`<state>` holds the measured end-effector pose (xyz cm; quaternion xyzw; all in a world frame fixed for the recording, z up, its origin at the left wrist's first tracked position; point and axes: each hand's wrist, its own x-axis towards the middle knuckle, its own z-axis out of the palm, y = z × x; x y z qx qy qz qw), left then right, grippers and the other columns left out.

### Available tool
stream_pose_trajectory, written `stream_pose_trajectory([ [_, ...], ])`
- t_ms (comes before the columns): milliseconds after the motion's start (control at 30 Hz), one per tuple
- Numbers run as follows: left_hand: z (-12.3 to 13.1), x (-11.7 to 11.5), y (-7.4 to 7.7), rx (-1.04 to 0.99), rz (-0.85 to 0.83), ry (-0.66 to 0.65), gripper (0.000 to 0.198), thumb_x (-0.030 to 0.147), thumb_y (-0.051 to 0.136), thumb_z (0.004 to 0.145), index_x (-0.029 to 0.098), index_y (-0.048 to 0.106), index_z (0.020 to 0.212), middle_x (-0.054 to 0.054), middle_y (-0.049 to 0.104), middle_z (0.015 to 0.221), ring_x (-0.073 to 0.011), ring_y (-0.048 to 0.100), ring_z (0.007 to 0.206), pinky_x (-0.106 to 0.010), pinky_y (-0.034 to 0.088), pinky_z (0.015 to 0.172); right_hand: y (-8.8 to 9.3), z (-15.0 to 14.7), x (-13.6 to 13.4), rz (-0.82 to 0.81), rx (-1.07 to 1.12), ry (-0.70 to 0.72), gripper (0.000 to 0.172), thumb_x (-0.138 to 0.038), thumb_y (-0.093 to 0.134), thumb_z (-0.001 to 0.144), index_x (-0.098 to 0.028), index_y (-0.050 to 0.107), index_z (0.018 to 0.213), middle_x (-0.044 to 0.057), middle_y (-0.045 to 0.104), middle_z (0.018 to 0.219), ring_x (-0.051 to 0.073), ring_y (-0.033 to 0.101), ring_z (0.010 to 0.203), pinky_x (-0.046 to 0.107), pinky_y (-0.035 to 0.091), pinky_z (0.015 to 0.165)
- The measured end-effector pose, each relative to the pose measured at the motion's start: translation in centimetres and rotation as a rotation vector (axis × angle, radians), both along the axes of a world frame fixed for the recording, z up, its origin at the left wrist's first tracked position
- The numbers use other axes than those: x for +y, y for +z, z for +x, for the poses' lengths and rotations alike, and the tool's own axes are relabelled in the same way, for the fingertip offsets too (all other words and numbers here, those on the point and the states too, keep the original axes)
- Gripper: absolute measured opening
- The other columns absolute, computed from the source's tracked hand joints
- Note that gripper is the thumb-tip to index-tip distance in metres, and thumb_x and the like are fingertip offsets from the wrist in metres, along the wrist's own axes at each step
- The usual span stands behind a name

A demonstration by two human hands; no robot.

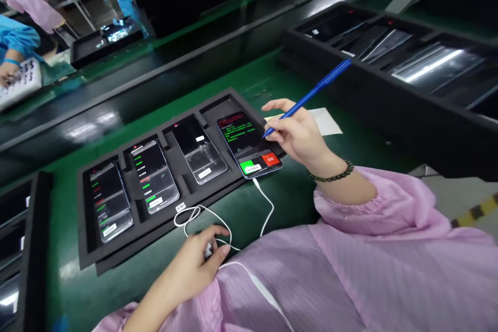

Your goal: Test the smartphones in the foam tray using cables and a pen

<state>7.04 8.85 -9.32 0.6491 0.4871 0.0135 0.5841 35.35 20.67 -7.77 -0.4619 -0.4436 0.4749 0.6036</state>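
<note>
My right hand (298, 132) grips a blue pen (317, 88), its tip down beside the screen of the rightmost phone (243, 137). That phone shows green and red text with a green and a red button, and a white cable (268, 212) is plugged into its lower end. My left hand (198, 259) is curled low in front of the tray, around part of the white cable and a small pale piece mostly hidden by the fingers. Three other phones (155, 176) (200, 150) (111, 202) lie in the slots of a black foam tray (182, 212).
A pale paper (324, 120) lies under and beyond my right hand. Black trays of phones stand at the right (373, 93) and at the left edge (35, 249). Across the green bench (70, 280), another person's hand (10, 70) rests on a white sheet at upper left.
</note>
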Motion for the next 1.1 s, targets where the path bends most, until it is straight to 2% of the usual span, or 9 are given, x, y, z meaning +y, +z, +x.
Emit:
stream_pose_trajectory([
  [100,0.0,0.0,-0.1,0.041,-0.018,-0.013,0.039,0.043,0.048,0.096,0.017,0.064,0.121,0.001,0.052,0.070,-0.0132,0.045,0.060,-0.026,0.033,0.061,-0.1,0.0,-0.2,0.012,0.009,-0.001,0.023,-0.025,0.068,0.064,-0.024,0.052,0.081,-0.010,0.034,0.051,0.006,0.026,0.044,0.024,0.020,0.044],
  [267,-0.2,0.1,-0.5,0.065,-0.045,-0.020,0.043,0.050,0.048,0.097,0.019,0.064,0.122,0.000,0.055,0.074,-0.0149,0.051,0.066,-0.027,0.038,0.067,0.1,0.4,-0.7,-0.003,-0.035,0.099,0.025,-0.026,0.070,0.069,-0.023,0.046,0.075,-0.008,0.034,0.054,0.006,0.032,0.045,0.023,0.025,0.045],
  [500,-0.3,0.1,-0.5,0.068,-0.043,-0.030,0.043,0.051,0.048,0.097,0.019,0.065,0.120,-0.001,0.058,0.075,-0.0150,0.052,0.067,-0.027,0.040,0.068,0.2,0.9,-1.1,0.056,-0.049,0.158,0.020,-0.022,0.070,0.070,-0.022,0.050,0.072,-0.008,0.042,0.052,0.006,0.037,0.045,0.023,0.029,0.046],
  [633,-0.2,0.2,-0.5,0.061,-0.037,-0.032,0.044,0.051,0.047,0.096,0.019,0.066,0.120,-0.001,0.057,0.074,-0.0140,0.051,0.065,-0.026,0.038,0.065,-0.4,1.4,-1.3,0.151,-0.085,0.292,0.020,-0.025,0.071,0.075,-0.021,0.053,0.070,-0.007,0.047,0.051,0.008,0.041,0.044,0.024,0.032,0.043],
  [733,-0.2,0.2,-0.4,0.059,-0.042,-0.029,0.043,0.050,0.046,0.097,0.019,0.066,0.120,0.000,0.057,0.073,-0.0138,0.052,0.065,-0.026,0.038,0.065,-0.8,1.6,-1.4,0.380,-0.259,0.291,0.009,-0.024,0.065,0.085,-0.022,0.061,0.078,-0.003,0.062,0.059,0.013,0.054,0.051,0.029,0.040,0.050],
  [800,-0.1,0.2,-0.3,0.064,-0.050,-0.030,0.043,0.050,0.046,0.097,0.019,0.066,0.120,0.000,0.056,0.073,-0.0135,0.051,0.064,-0.026,0.038,0.064,-0.9,1.8,-1.5,0.594,-0.493,0.214,0.008,-0.024,0.061,0.091,-0.023,0.067,0.086,-0.002,0.070,0.069,0.015,0.061,0.063,0.034,0.046,0.067],
  [867,0.0,0.2,-0.2,0.063,-0.054,-0.030,0.043,0.050,0.046,0.097,0.019,0.066,0.120,0.001,0.054,0.072,-0.0132,0.050,0.063,-0.026,0.036,0.063,-0.8,1.9,-1.5,0.735,-0.709,0.160,0.013,-0.025,0.057,0.095,-0.025,0.070,0.092,-0.003,0.073,0.075,0.016,0.062,0.071,0.039,0.043,0.080],
  [967,0.0,0.3,-0.1,0.058,-0.063,-0.029,0.042,0.050,0.047,0.097,0.020,0.065,0.120,0.001,0.053,0.070,-0.0130,0.048,0.063,-0.026,0.035,0.062,-0.7,2.3,-1.3,0.762,-0.874,0.170,0.017,-0.025,0.055,0.097,-0.025,0.071,0.092,-0.003,0.073,0.075,0.016,0.061,0.073,0.041,0.038,0.082],
  [1100,0.0,0.3,0.0,0.057,-0.071,-0.026,0.042,0.049,0.047,0.097,0.019,0.065,0.119,0.002,0.053,0.069,-0.0131,0.048,0.062,-0.026,0.034,0.061,-0.3,2.7,-1.3,0.736,-0.901,0.185,0.018,-0.026,0.055,0.097,-0.027,0.072,0.091,-0.003,0.072,0.073,0.017,0.060,0.072,0.043,0.038,0.080],
])
